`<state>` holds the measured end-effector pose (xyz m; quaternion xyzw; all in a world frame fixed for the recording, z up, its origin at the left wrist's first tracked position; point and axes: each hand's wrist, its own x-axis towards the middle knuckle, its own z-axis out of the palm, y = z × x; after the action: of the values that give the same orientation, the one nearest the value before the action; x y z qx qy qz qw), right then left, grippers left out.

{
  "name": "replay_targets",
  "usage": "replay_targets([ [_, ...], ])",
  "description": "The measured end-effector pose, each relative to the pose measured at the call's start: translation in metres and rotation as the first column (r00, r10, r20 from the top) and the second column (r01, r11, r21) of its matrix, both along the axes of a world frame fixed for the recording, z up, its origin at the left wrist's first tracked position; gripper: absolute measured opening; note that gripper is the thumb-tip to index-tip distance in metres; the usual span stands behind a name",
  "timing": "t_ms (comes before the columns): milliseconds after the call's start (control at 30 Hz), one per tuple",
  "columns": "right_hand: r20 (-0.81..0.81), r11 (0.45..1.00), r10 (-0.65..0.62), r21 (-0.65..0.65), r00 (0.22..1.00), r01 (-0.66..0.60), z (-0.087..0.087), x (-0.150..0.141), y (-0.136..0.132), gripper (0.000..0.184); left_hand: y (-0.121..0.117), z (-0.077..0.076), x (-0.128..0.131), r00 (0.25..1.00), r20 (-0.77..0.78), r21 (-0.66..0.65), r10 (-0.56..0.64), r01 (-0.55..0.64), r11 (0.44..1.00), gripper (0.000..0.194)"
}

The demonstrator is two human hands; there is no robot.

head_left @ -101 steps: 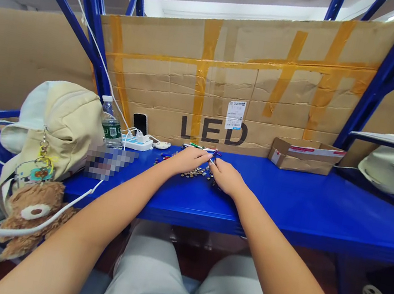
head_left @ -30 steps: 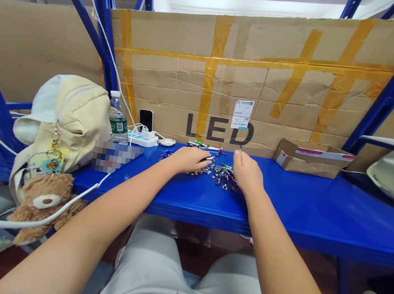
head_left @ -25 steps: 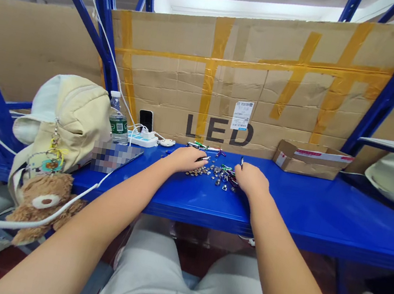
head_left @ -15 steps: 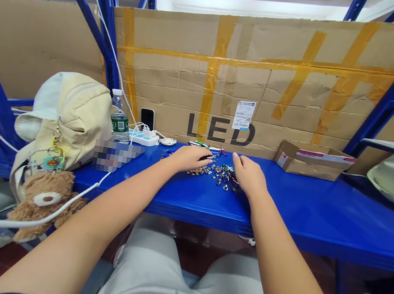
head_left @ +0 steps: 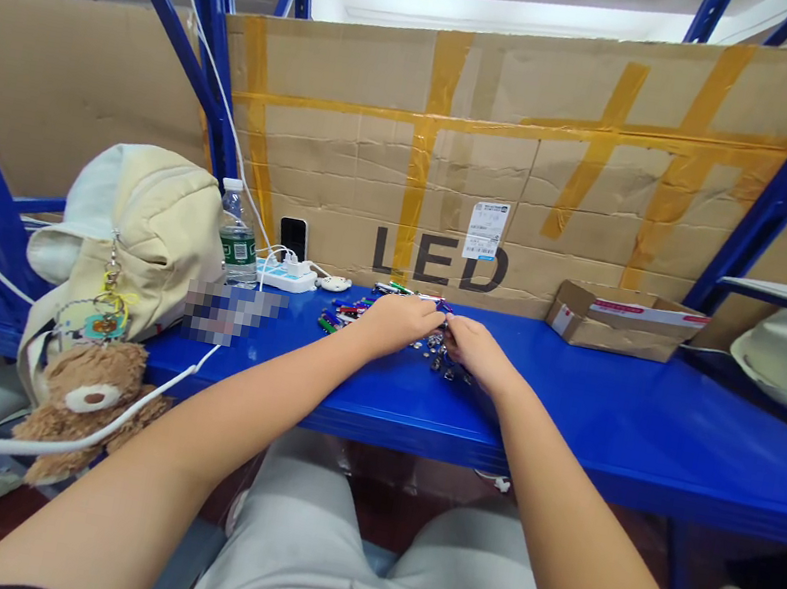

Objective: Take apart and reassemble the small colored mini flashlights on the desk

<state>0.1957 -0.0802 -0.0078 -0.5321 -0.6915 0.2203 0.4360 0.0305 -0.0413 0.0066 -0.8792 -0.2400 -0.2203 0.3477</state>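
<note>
My left hand [head_left: 402, 321] and my right hand [head_left: 479, 352] meet above the blue tabletop, their fingers closed and fingertips together. Whatever is pinched between them is too small and too covered to make out. Small shiny metal pieces [head_left: 443, 362] lie loose beneath and in front of my right hand. Slim, coloured, pen-like pieces [head_left: 342, 314] are spread to the left of my left hand, and more pen-like pieces [head_left: 401, 290] lie behind it. My left hand and forearm hide part of the pile.
An open cardboard box [head_left: 624, 325] stands at the back right. On the left are a cream bag [head_left: 156, 212] with a teddy bear [head_left: 93, 399], a water bottle [head_left: 240, 242], a power strip [head_left: 290, 274] and a phone [head_left: 293, 238]. A cardboard sheet [head_left: 357, 156] walls the back.
My left hand has moved right and my right hand slightly left, so their fingertips now meet. More of the pen-like pieces on the left are uncovered.
</note>
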Motion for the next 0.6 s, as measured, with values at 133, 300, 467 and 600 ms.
replay_targets([
  [133,0.085,0.997,-0.012,0.081,0.996,0.005,-0.001,-0.001,0.003,0.034,-0.002,0.003,-0.003,0.999,0.041,-0.223,-0.009,0.018,0.975,0.031],
  [300,0.329,0.981,-0.110,0.185,0.938,0.051,-0.002,-0.007,0.007,0.030,0.004,0.009,-0.013,0.994,0.065,-0.631,-0.087,0.108,0.768,0.044],
  [467,0.524,0.972,-0.214,0.194,0.824,0.129,-0.002,-0.011,0.005,0.031,0.014,0.013,-0.027,0.999,-0.025,-0.651,0.042,-0.049,0.758,0.040],
  [600,0.598,0.973,-0.227,0.163,0.768,0.161,0.000,-0.007,0.000,0.035,0.019,0.016,-0.037,0.973,-0.147,-0.525,0.180,-0.231,0.819,0.032],
])
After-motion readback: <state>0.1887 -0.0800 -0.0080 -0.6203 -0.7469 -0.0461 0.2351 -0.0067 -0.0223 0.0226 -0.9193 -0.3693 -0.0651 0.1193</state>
